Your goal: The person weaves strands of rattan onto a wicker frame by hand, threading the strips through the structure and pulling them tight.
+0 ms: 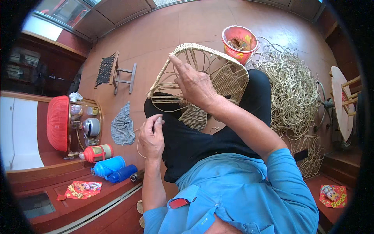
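On lap, at 12 o'clock from both hands: frame, tilted, long axis 8-to-2 o'clock. Right hand nearer, fingers gripping inside its rim; left hand lower, at 7 o'clock from frame, pinching strand.

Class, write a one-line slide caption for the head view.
Seated weaver's right hand grips a half-woven wicker frame while the left hand pinches a cane strand.
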Tool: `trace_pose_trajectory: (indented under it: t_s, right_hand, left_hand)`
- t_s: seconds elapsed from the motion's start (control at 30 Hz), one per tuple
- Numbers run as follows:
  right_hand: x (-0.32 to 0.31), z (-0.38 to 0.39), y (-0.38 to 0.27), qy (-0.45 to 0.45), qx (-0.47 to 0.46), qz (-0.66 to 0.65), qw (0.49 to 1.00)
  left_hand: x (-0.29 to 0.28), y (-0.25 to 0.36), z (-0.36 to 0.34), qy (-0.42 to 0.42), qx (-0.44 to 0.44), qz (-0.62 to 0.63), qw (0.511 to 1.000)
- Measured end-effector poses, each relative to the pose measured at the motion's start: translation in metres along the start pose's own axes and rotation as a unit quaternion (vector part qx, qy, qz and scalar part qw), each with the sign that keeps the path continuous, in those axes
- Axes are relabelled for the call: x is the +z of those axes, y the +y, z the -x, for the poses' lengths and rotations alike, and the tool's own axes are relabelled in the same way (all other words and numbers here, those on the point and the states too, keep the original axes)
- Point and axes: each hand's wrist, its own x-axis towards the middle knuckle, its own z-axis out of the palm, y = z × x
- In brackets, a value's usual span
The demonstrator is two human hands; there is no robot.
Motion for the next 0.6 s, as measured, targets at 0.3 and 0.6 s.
trace_pose_trajectory:
  t_s: [0.3, 0.6]
  right_hand:
    - [-0.032, 0.016, 0.024, -0.068, 0.173, -0.441, 0.878]
    - [-0.105, 0.007, 0.07, -0.056, 0.188, -0.297, 0.935]
  left_hand:
    - [0.058, 0.042, -0.041, 0.031, 0.18, 0.01, 0.983]
    - [0.098, 0.056, -0.083, 0.062, 0.318, -0.085, 0.942]
